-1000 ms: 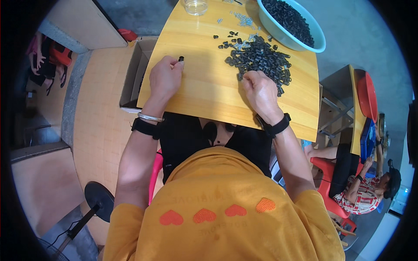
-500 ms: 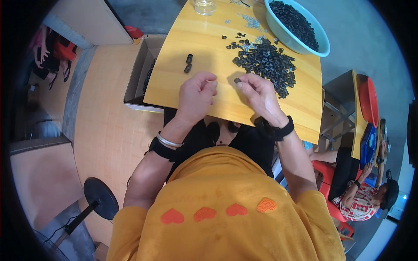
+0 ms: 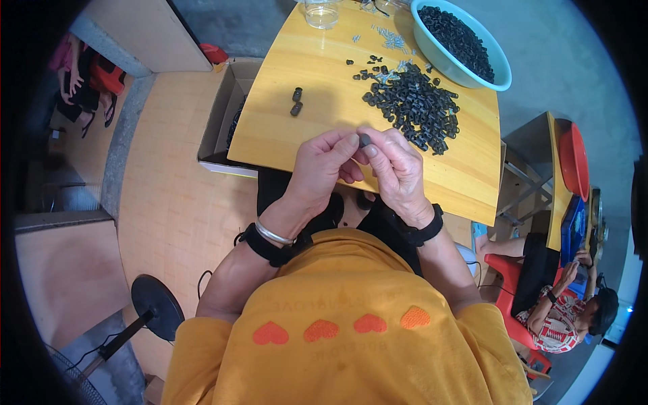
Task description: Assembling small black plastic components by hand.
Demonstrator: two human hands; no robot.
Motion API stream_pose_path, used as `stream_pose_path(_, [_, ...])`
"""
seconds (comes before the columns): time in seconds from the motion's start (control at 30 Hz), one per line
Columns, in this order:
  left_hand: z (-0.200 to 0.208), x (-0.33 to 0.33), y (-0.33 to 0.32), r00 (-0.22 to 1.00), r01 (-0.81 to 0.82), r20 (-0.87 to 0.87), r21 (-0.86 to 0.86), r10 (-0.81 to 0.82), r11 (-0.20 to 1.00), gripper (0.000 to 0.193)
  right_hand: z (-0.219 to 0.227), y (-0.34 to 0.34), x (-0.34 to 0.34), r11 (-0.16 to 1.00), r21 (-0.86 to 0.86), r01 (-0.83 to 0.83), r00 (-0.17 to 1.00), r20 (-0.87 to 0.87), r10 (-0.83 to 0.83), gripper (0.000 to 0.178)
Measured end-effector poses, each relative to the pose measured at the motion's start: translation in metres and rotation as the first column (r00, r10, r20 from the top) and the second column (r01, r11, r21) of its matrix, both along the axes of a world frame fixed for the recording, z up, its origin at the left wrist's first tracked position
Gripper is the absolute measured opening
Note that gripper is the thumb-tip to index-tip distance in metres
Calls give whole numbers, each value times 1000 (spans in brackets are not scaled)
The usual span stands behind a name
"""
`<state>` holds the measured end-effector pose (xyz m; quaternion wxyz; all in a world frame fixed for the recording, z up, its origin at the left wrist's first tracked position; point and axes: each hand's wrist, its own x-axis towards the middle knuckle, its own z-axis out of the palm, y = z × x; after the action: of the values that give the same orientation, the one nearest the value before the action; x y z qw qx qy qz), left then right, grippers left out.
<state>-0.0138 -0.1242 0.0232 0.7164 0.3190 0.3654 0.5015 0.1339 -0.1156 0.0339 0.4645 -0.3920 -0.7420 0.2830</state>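
Note:
Over the table's near edge, my two hands meet fingertip to fingertip. My right hand (image 3: pixel 399 165) pinches a small black plastic part (image 3: pixel 365 140) between thumb and fingers. Against its left side, my left hand (image 3: pixel 322 164) is closed in a pinch; whatever those fingers hold is too small to make out. Just beyond my right hand lies a heap of loose black plastic parts (image 3: pixel 422 111). Small silver metal pieces (image 3: pixel 391 38) are scattered behind and at the edge of the heap. Two black pieces (image 3: pixel 296 109) rest apart on the left of the table.
The yellow wooden table (image 3: pixel 270 138) has a light-blue basin (image 3: pixel 503 82) full of black parts at its far right. A clear cup (image 3: pixel 321 15) stands at the far left. Beside the table is an open cardboard box (image 3: pixel 214 138). Another person (image 3: pixel 557 314) sits at the right.
My hands have come together from apart; the right one moved left and nearer with the black part, and the left one moved right to meet it.

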Motion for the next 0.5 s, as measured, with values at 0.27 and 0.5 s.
stream_pose_path(0.27, [1, -3, 7, 993, 80, 98, -77, -72, 994, 22, 7, 3, 3, 999, -33, 37, 998, 46, -36, 22])
stream_pose_path(0.5, [1, 3, 3, 985, -24, -169, 4, 25, 1000, 20, -8, 10, 12, 995, 99, 15, 995, 92, -24, 18])
